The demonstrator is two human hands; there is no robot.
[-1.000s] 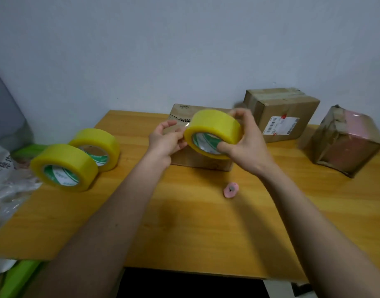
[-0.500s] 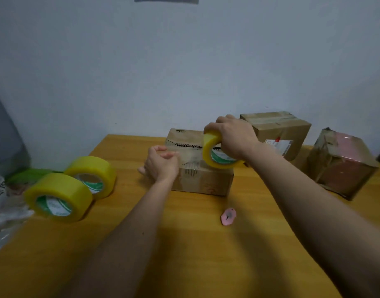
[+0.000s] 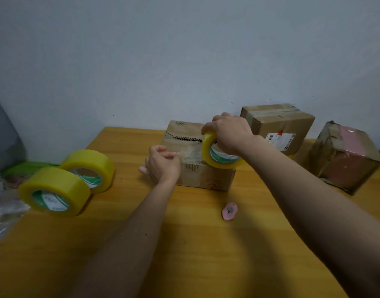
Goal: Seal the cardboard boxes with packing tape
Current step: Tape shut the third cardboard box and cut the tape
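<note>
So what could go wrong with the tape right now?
The tape roll held by the right hand sits near the box top's right edge, so it might slip off. The left hand presses only the box's left side, so the box could slide toward the pink cutter.

No lettering could be read. A white shipping label (image 3: 280, 140) with a barcode sat on the rear cardboard box (image 3: 277, 123). Its print was too small.

Two bare forearms, no sleeves in view. Left hand (image 3: 163, 166) & right hand (image 3: 229, 132) bare too: no gloves, rings, watch or wristbands visible.
</note>
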